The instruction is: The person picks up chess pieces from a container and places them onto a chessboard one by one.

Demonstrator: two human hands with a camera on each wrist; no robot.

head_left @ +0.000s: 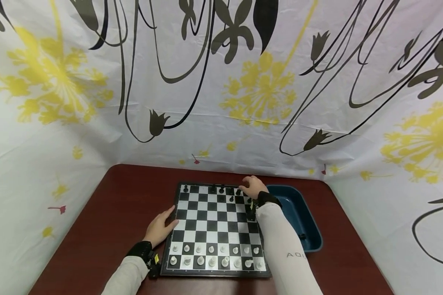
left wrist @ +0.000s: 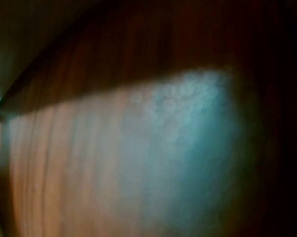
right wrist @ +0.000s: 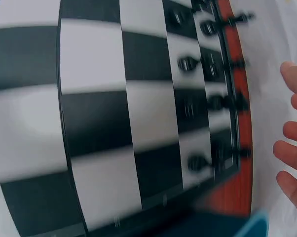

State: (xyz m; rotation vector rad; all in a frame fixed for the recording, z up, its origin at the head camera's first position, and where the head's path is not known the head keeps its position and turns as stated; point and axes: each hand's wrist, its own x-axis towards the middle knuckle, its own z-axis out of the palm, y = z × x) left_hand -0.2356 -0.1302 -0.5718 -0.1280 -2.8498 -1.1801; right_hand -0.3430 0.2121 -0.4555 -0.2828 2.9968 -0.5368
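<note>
A black-and-white chessboard [head_left: 212, 225] lies on a red-brown table [head_left: 125, 205]. White pieces [head_left: 211, 256] fill the two near rows. A few black pieces [head_left: 221, 189] stand along the far row, and they show blurred in the right wrist view [right wrist: 188, 64]. My right hand [head_left: 254, 187] hovers over the board's far right corner beside those pieces. Its fingers [right wrist: 291, 148] are loosely spread, with nothing seen between them. My left hand [head_left: 161, 227] rests flat on the table, touching the board's left edge.
A dark blue tray [head_left: 299, 213] sits just right of the board, with a small dark piece [head_left: 302, 236] in its near end. Patterned cloth walls [head_left: 243, 102] close in the table on three sides. The left wrist view shows only blurred wood [left wrist: 89, 163].
</note>
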